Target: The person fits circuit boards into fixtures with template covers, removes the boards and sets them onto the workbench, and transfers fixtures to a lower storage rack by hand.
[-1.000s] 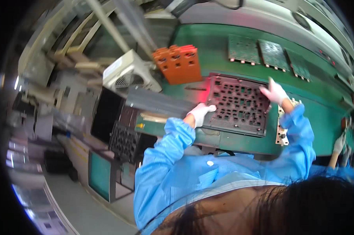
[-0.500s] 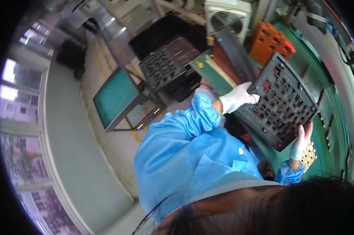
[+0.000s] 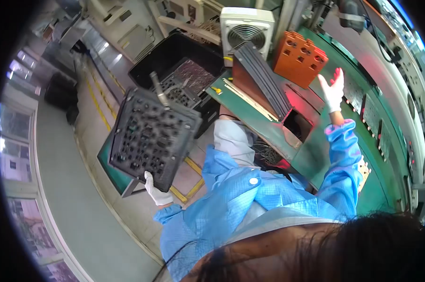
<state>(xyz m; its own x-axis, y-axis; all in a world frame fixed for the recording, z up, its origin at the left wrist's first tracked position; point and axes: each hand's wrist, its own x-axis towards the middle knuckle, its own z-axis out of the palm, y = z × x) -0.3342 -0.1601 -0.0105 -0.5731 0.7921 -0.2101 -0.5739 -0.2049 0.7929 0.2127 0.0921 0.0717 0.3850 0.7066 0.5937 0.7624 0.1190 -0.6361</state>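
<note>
My gloved left hand (image 3: 156,190) grips the lower edge of a black tray-like plate (image 3: 151,134) full of cutouts, with the thumb on its face. The plate is tilted and slightly blurred, held out to my left above a teal-topped stand (image 3: 110,171) that it mostly covers. My gloved right hand (image 3: 333,91) is raised over the green bench with fingers spread and nothing in it. Nearest to it are an orange block (image 3: 299,58) with holes and several dark boards (image 3: 372,115) lying along the bench.
A black bin (image 3: 142,70) holding another cutout plate stands beyond the left-hand plate. On the green bench (image 3: 250,110) lie a dark ribbed panel (image 3: 264,80) and pale strips, beside an opening. A white fan unit (image 3: 247,30) stands behind. Windows and a wall run along the left.
The black plate has swung from the bench on the right to my left side, carried by my left hand. My right hand has let go of it and moved up over the bench.
</note>
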